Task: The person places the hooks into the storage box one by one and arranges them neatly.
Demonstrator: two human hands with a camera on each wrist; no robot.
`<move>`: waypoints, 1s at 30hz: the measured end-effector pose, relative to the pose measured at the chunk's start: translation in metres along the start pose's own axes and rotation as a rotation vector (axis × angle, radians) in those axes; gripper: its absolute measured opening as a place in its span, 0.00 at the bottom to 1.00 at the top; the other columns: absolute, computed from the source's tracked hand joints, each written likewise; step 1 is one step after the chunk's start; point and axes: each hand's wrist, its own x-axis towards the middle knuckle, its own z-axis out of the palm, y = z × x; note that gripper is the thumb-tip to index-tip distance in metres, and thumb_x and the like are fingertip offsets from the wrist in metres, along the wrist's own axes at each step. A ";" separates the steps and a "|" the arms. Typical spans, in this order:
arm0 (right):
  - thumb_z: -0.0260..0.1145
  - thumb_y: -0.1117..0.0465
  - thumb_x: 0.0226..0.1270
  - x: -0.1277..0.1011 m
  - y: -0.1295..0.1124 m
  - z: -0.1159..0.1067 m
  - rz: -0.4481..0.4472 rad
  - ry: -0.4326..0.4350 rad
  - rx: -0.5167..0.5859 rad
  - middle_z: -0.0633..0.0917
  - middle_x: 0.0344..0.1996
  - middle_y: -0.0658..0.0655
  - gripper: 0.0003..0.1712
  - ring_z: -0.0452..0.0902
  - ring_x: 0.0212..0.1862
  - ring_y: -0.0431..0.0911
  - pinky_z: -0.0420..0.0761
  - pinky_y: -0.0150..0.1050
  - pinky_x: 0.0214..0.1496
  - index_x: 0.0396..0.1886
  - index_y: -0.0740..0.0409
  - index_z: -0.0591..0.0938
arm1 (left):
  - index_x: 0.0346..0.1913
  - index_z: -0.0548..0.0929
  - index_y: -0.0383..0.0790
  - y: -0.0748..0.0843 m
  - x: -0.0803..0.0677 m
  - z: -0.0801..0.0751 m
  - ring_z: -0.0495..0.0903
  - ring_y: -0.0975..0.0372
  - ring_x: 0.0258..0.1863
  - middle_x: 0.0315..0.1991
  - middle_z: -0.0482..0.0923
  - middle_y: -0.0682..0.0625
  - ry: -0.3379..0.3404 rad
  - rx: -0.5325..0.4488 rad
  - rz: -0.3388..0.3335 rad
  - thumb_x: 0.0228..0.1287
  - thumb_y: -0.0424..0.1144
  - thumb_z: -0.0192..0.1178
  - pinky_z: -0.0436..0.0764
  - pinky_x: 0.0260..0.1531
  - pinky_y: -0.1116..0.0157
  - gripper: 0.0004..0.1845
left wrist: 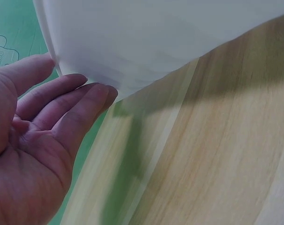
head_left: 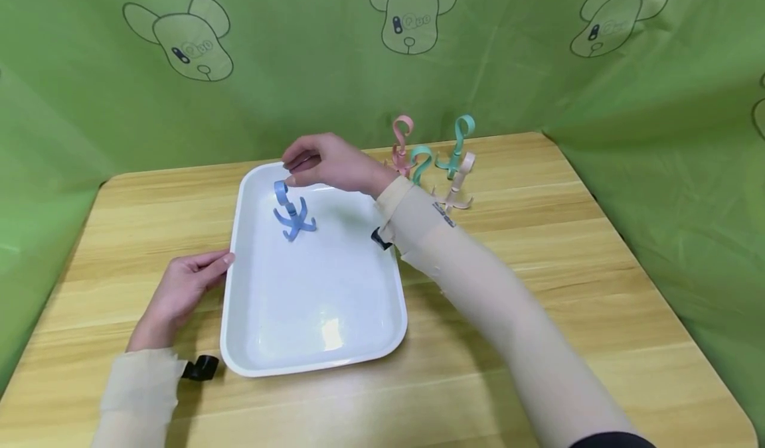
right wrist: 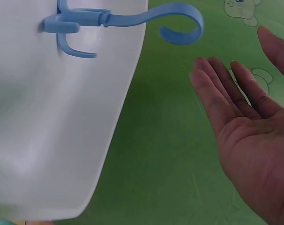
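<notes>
The left hand (head_left: 182, 289) rests flat on the table (head_left: 538, 289), straight fingers against the white tray's (head_left: 335, 342) rim. The right hand (head_left: 331, 162) hovers, fingers loosely apart, just above a blue hook (head_left: 291, 210) standing in the tray.

A wooden table (head_left: 538, 289) with a light, streaked grain and rounded corners fills the lower part of the head view. A green cloth (head_left: 299, 70) hangs behind it and wraps round both sides, falling in soft folds down to the table's edges. Outline drawings of bear heads (head_left: 412, 13) with round ears are printed on the cloth, three of them in a row across the back. The light is even and soft, and casts only faint shadows on the wood.
</notes>
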 end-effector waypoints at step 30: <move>0.68 0.66 0.67 -0.075 0.004 -0.051 -0.047 0.126 -0.102 0.83 0.49 0.56 0.18 0.79 0.52 0.45 0.79 0.37 0.55 0.55 0.65 0.79 | 0.61 0.73 0.22 -0.003 0.002 0.000 0.82 0.69 0.44 0.53 0.81 0.43 -0.004 -0.010 0.018 0.72 0.45 0.59 0.82 0.46 0.69 0.29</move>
